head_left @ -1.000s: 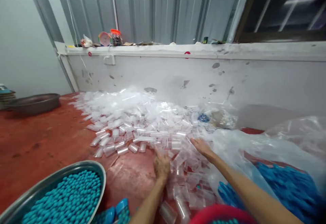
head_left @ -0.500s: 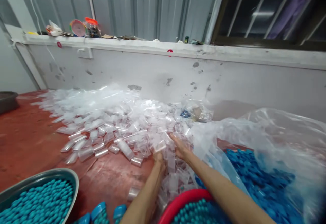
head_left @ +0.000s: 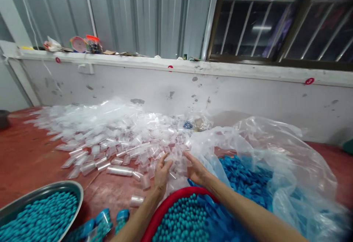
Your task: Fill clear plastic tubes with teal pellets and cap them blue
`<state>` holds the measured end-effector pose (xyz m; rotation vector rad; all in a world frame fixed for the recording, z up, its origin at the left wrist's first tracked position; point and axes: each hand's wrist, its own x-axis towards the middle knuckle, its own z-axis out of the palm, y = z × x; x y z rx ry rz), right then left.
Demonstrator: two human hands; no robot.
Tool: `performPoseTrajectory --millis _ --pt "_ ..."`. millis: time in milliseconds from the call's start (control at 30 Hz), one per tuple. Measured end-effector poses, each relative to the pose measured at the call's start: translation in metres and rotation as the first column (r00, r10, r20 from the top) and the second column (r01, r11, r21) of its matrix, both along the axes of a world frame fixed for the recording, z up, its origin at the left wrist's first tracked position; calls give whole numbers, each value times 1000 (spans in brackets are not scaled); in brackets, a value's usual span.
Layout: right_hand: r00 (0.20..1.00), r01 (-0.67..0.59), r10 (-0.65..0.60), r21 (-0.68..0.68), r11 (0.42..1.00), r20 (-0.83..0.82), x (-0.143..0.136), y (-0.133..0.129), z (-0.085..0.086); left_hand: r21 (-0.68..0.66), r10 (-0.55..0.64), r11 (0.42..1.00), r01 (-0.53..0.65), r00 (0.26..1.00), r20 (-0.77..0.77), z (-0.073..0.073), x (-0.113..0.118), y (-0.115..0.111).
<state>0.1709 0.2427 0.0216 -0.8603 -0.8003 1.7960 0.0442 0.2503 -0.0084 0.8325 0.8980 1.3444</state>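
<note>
My left hand (head_left: 162,174) and my right hand (head_left: 197,169) are cupped from both sides around a clump of clear plastic tubes (head_left: 177,164), at the near edge of a large pile. Fingers of both hands are curved, and the tubes partly hide the right fingertips. Just below my hands is a red-rimmed tub (head_left: 165,202) holding teal balls (head_left: 179,218) and blue plastic caps (head_left: 220,216). Some tubes with blue caps and teal balls inside (head_left: 103,218) lie left of the tub.
A metal basin (head_left: 78,194) of teal pieces stands at the lower left. Right of my hands, a big clear plastic bag (head_left: 275,132) spreads around more blue caps (head_left: 245,176). Behind the pile (head_left: 91,121) runs a white wall (head_left: 248,98) with a cluttered ledge.
My view has turned right and down. Both hands have drawn back towards the red tub, with a clump of clear tubes between them.
</note>
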Motion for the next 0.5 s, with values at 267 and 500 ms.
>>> performPoseTrajectory --millis 267,500 --pt "970 69 -114 206 976 215 28 -88 -16 277 41 940 199 740 -671 5 3 -100" --pt "811 -95 -175 421 902 558 41 -106 -18 357 166 859 367 460 -872 -2 -8 -133"
